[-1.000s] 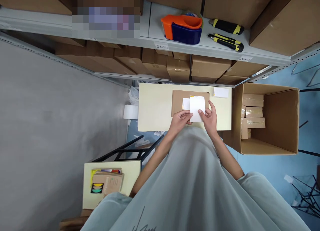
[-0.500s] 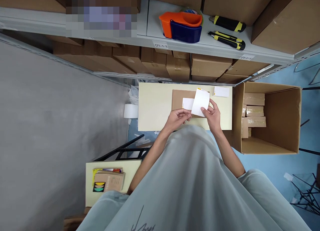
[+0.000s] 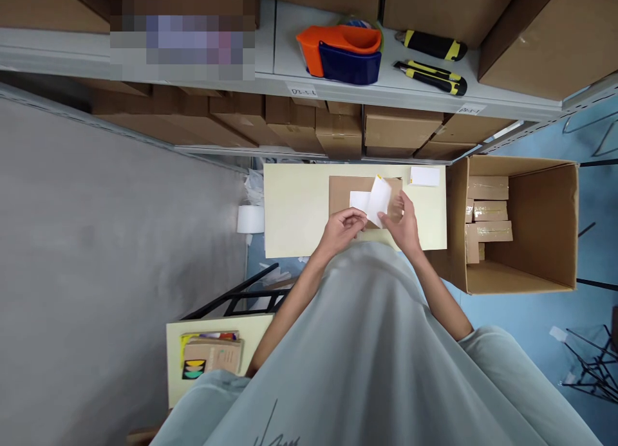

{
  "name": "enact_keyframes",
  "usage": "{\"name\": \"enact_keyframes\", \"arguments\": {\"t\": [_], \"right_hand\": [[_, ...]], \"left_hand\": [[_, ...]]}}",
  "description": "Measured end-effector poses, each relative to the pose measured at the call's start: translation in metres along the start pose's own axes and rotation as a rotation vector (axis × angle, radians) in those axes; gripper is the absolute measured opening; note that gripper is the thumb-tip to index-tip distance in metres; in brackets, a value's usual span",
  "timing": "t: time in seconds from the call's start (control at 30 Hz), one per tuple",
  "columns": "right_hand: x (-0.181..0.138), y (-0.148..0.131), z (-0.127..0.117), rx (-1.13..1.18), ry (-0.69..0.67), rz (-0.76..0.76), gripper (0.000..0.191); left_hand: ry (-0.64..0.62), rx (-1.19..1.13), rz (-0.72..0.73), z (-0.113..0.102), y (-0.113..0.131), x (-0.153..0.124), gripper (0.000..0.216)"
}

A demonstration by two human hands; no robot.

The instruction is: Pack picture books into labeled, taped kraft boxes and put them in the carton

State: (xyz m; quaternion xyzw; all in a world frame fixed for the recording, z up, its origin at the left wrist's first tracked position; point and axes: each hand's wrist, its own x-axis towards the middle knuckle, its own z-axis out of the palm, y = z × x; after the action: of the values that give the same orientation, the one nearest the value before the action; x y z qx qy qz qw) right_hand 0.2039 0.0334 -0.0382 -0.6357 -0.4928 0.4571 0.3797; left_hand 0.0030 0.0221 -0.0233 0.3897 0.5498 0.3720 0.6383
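A white paper slip (image 3: 378, 200) with a small yellow mark at its top corner is held tilted above a flat brown cardboard piece (image 3: 339, 190). My right hand (image 3: 404, 228) has its thumb on the slip's lower right edge; its other fingers are raised and partly blurred. The fingers of my left hand (image 3: 342, 228) are pinched together at the slip's lower left corner. Another white slip (image 3: 358, 199) lies on the cardboard, partly covered by the held one. To the right, a white stack of slips (image 3: 425, 176) rests on the pale table (image 3: 294, 208).
An open carton (image 3: 543, 227) with several small taped boxes stands right of the table. Above, a shelf carries an orange and blue tape dispenser (image 3: 345, 56) and two utility knives (image 3: 432, 78). Several boxes fill the shelf below. Booklets (image 3: 212, 356) lie on a side table at lower left.
The held slip has shifted a little left and now shows narrower, turned more edge-on. My right hand has moved left with it and its fingers have lifted. My left hand stays nearly still.
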Motion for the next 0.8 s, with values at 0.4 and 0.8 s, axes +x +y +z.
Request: {"name": "enact_keyframes", "arguments": {"t": [0.4,0.8], "right_hand": [[-0.015,-0.035,0.004,0.008,-0.244,-0.098,0.022],[-0.01,-0.025,0.008,0.068,-0.1,0.078,0.023]], "left_hand": [[-0.082,0.304,0.317,-0.003,0.01,-0.005,0.018],[0.169,0.042,0.126,-0.041,-0.012,-0.012,0.015]]}}
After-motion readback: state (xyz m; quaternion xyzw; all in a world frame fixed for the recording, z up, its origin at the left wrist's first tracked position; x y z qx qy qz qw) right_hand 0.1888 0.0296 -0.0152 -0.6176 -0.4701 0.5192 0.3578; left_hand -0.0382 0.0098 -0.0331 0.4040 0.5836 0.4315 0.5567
